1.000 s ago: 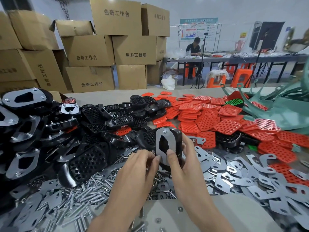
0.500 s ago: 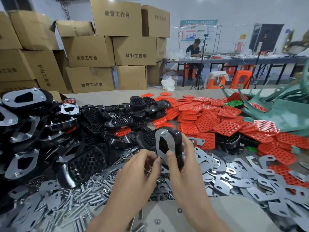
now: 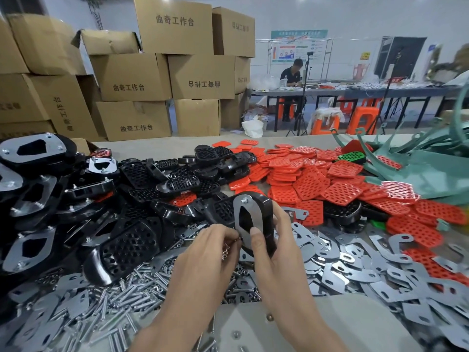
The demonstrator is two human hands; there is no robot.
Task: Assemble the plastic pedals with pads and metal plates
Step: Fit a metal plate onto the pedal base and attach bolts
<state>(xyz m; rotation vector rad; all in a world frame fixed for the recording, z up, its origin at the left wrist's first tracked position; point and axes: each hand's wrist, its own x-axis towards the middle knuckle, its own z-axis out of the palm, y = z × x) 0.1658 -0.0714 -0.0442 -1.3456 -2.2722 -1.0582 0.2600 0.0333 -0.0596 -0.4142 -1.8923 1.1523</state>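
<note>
I am in the fastening step. My right hand (image 3: pixel 279 255) grips the black plastic pedal (image 3: pixel 266 208) and holds it up on end, just above the heap of parts in the middle of the table (image 3: pixel 142 148). Its thumb presses on the flat grey metal plate (image 3: pixel 256 212) that lies on the pedal's face, and its fingers wrap round the far side. My left hand (image 3: pixel 208 255) is curled. Its fingertips pinch some small silver nuts (image 3: pixel 224 253) right at the low left edge of the plate.

A top nut (image 3: pixel 245 200) sits on the bolt end at the top of the plate. I think the low corners need theirs now. I cannot see the low bolt ends, because the thumb and fingers hide them. The next move, I think, is to slip one nut onto a bolt end and spin it down. The right hand must hold plate and pedal tight together so nothing slides.

The pedal is shiny black with a round edge. The plate is dull grey with a big hole in the middle, and black shows through it. I cannot see a pad from this side.

Around it lie long silver bolts (image 3: pixel 121 298), loose grey plates (image 3: pixel 355 262), red pads with holes (image 3: pixel 312 184) and bare black pedals (image 3: pixel 132 245). At the left is a stack of finished pedals (image 3: pixel 33 194).
</note>
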